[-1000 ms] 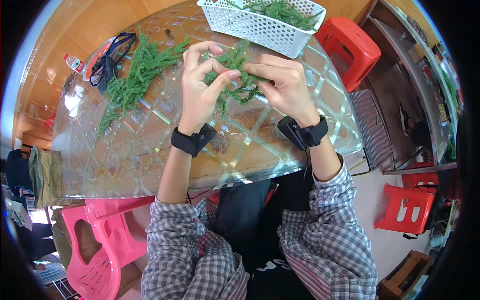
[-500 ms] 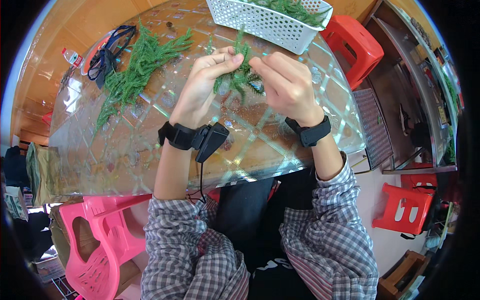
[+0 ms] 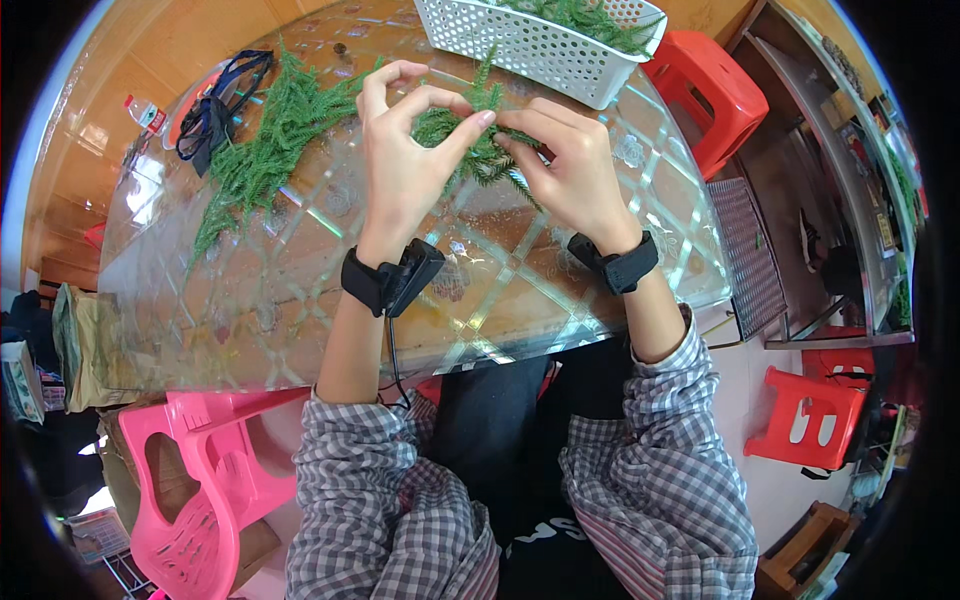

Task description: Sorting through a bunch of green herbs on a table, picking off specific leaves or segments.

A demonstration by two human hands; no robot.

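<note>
Above the table, a green needle-leaved sprig [image 3: 483, 160] is held between my two hands. My left hand [image 3: 405, 150] pinches near its stem with thumb and forefinger, the other fingers lifted and loosely curled. On the other side, my right hand [image 3: 575, 165] grips the sprig with closed thumb and forefinger. Its tip points up, away from me, and its side fronds fan out below and between the hands. The exact spot under my fingertips is partly hidden. To the left, a heap of similar green sprigs [image 3: 275, 140] lies on the tabletop.
A white perforated basket [image 3: 540, 55] with more greenery stands at the table's far side. Dark straps [image 3: 215, 115] and a bottle [image 3: 145, 115] are at the far left. The table [image 3: 280, 320] has a clear patterned cover. Red stools [image 3: 715, 95] and a pink chair [image 3: 205, 470] flank it.
My left hand has turned and its fingers have opened outward, with thumb and forefinger still at the sprig. My right hand has shifted slightly down and left, and the sprig's fronds have tilted.
</note>
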